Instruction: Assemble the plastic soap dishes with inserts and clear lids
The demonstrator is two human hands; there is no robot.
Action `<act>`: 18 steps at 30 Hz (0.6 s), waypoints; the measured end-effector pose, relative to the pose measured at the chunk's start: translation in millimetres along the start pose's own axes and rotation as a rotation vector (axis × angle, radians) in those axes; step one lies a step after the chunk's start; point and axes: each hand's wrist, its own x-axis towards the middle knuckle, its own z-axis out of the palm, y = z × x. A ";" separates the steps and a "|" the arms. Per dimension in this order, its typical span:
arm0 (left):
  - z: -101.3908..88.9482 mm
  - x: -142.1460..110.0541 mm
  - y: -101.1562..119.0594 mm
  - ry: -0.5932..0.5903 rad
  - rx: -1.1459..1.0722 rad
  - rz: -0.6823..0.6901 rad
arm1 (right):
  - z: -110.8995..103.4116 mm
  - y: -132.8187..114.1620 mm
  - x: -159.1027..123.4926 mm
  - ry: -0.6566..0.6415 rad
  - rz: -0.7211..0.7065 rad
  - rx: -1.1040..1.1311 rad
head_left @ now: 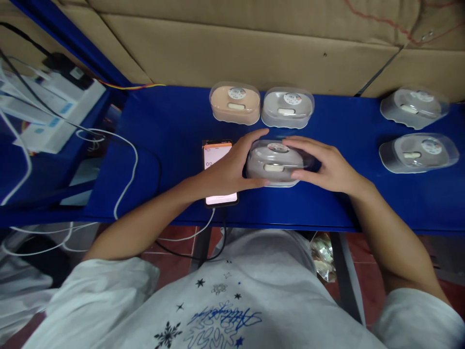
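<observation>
A grey oval container with a clear lid (256,160), a round sticker and a pale oblong piece on it, stands on the blue table before me. My left hand (234,167) holds its left end, the thumb along the near side and the fingers round the far side. From the right, my right hand (332,167) grips the other end, fingertips on the lid's upper part and thumb at the front. Beneath my left wrist lies a phone (221,198) with its screen lit, partly covered by the forearm.
Behind stand a peach container (221,104) and a grey one (271,106); two more grey containers, back (394,109) and front (394,152), sit at right. Power strips (60,114) and a white cable (136,155) lie left. Cardboard (254,58) walls the rear.
</observation>
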 end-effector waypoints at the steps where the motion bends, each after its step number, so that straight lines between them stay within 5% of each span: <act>1: -0.4 -0.6 1.1 0.005 -0.005 0.002 | -1.7 -1.7 0.2 0.014 0.007 0.017; 8: 0.1 -8.4 6.2 -0.065 0.221 0.050 | 1.5 14.7 5.8 0.194 0.116 -0.106; 14: 7.3 -14.0 1.8 -0.161 0.538 0.024 | 16.7 49.4 6.4 0.111 0.180 -0.238; 18: 6.5 -13.0 7.1 -0.138 0.590 0.046 | 15.4 42.4 5.9 0.133 0.132 -0.257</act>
